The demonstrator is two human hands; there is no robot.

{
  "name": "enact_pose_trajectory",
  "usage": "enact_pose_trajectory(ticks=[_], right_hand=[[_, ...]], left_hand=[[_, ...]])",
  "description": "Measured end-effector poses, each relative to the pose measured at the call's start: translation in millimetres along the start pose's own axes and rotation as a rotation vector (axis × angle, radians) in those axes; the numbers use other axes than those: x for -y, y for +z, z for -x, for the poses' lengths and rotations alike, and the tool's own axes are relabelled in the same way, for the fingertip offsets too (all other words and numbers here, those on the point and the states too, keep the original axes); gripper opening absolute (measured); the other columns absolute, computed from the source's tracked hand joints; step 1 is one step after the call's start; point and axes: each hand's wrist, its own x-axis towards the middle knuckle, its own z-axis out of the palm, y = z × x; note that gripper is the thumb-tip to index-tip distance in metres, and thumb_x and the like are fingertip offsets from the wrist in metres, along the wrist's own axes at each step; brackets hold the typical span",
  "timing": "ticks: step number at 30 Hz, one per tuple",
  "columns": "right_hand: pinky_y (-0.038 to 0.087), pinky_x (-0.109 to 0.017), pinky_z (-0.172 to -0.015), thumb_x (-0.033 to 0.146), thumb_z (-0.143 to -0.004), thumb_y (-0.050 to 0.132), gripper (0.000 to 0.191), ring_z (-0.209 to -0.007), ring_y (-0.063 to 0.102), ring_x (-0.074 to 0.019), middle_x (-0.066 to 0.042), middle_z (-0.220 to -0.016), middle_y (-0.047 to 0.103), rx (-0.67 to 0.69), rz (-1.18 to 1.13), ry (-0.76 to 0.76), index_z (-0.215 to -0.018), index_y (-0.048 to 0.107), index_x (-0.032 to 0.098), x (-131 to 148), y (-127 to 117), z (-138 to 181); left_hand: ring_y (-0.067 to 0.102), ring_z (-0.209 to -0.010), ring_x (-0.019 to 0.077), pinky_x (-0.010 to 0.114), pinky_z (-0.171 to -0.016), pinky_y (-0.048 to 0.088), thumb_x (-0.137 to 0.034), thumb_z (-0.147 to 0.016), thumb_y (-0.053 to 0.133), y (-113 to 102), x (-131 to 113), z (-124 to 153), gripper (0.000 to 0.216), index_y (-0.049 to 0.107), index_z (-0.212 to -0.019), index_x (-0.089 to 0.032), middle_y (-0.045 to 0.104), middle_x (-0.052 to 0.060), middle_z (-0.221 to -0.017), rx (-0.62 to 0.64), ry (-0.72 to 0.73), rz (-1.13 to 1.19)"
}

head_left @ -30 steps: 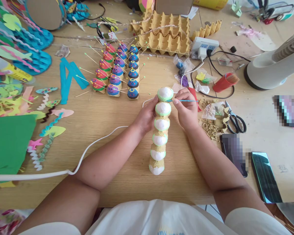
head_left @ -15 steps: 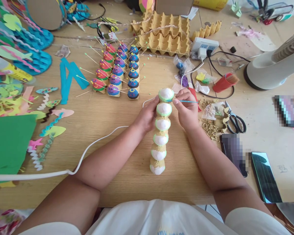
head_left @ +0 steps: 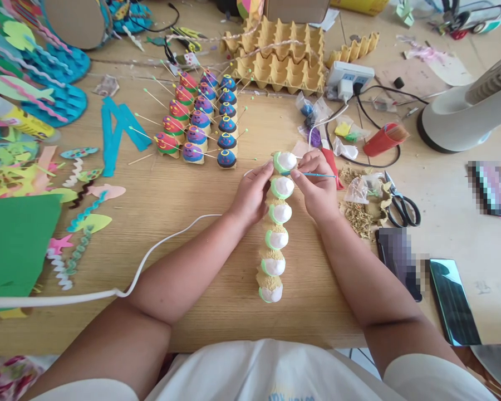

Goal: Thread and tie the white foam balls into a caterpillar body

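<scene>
A strip of egg carton (head_left: 278,240) points away from me, its several humps coated white with light green clay or paint round their lower edges. My left hand (head_left: 255,192) is closed on the strip's far end from the left side. Between the thumb and fingers of my right hand (head_left: 318,186) is a thin blue stick-like tool (head_left: 317,175), its tip at the right side of the farthest hump. Beyond them stand decorated carton strips in red (head_left: 174,125), purple (head_left: 196,135) and dark blue (head_left: 226,141), with thin green-tipped sticks poking out.
Scissors (head_left: 404,206), two phones (head_left: 454,303) and a red cup of sticks (head_left: 381,140) lie to the right. Uncut egg cartons (head_left: 279,61) and a power strip (head_left: 349,75) are at the back. Paper cut-outs and green sheets (head_left: 19,245) cover the left, where a white cable (head_left: 158,243) crosses.
The egg carton strip has rolled to the right in my left hand, showing more green on the humps' left sides. Its near end has shifted slightly right. My right hand keeps the blue tool close to it.
</scene>
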Motion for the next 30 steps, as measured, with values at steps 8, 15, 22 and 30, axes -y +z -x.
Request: enact_pose_trajectory(ticks=[8,15,22,30], right_hand=[[0.052,-0.042,-0.099,0.068,-0.085,0.09,0.048,-0.093,0.057,-0.0185,0.0,-0.094,0.056,0.01,0.04,0.027,-0.076,0.066,0.027,4.5,-1.2,0.2],[0.055,-0.037,-0.088,0.071,-0.081,0.092,0.054,-0.088,0.057,-0.0167,0.002,-0.092,0.056,-0.046,-0.135,0.063,-0.079,0.06,0.027,-1.8,2.5,-3.1],[0.054,-0.038,-0.092,0.067,-0.082,0.094,0.052,-0.09,0.057,-0.0165,0.002,-0.09,0.055,-0.04,-0.081,0.032,-0.078,0.06,0.027,-2.7,3.2,-2.6],[0.053,-0.04,-0.094,0.072,-0.081,0.092,0.056,-0.09,0.057,-0.0179,0.001,-0.09,0.055,-0.004,-0.042,0.03,-0.075,0.06,0.026,3.2,3.1,-3.4]], left_hand=[[0.084,-0.115,0.0276,0.034,-0.098,0.065,-0.04,-0.093,0.09,-2.3,2.9,-2.0,0.023,0.082,-0.087,-0.019,0.087,0.004,-0.095,-0.016,0.039,-0.015],[0.082,-0.097,0.0216,0.028,-0.085,0.061,-0.044,-0.096,0.087,-1.7,-2.1,-1.7,0.028,0.08,-0.087,-0.018,0.083,0.002,-0.082,-0.021,-0.013,-0.032],[0.078,-0.084,0.0178,0.027,-0.077,0.058,-0.044,-0.097,0.087,-0.7,-3.1,-2.3,0.029,0.08,-0.089,-0.017,0.079,0.001,-0.078,-0.016,-0.042,-0.008],[0.082,-0.1,0.023,0.031,-0.087,0.061,-0.043,-0.097,0.087,-0.7,-1.3,-0.7,0.027,0.081,-0.088,-0.018,0.084,0.003,-0.088,-0.032,-0.014,-0.02]])
